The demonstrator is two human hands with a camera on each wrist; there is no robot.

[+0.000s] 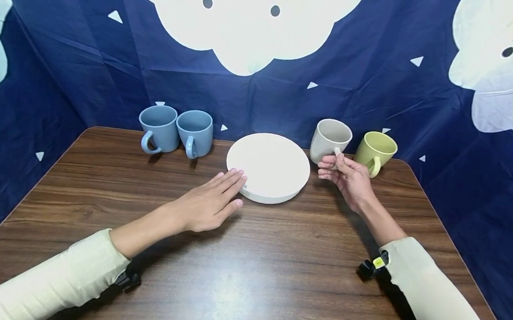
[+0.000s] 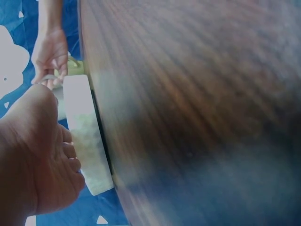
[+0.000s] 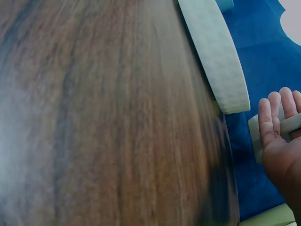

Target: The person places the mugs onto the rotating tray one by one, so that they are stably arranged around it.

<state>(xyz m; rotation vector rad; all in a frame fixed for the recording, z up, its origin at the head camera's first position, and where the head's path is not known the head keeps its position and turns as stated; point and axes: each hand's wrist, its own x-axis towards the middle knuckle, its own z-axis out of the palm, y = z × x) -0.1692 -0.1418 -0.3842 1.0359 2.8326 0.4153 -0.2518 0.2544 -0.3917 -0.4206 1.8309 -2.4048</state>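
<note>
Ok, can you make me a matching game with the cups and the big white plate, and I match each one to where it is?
Things:
1. two blue mugs
2. white plate
3. beige mug
4. green mug

Places:
A. far right, at the back of the table
B. handle pinched by the right hand
C. back left, side by side
D. middle, left hand touching its rim

Pairs: 1-C, 2-D, 3-B, 4-A

The table (image 1: 248, 260) is dark wood grain with a soft sheen; the cups (image 1: 330, 138) and plate (image 1: 268, 166) look matt ceramic; the backdrop (image 1: 357, 87) is creased cloth.
</note>
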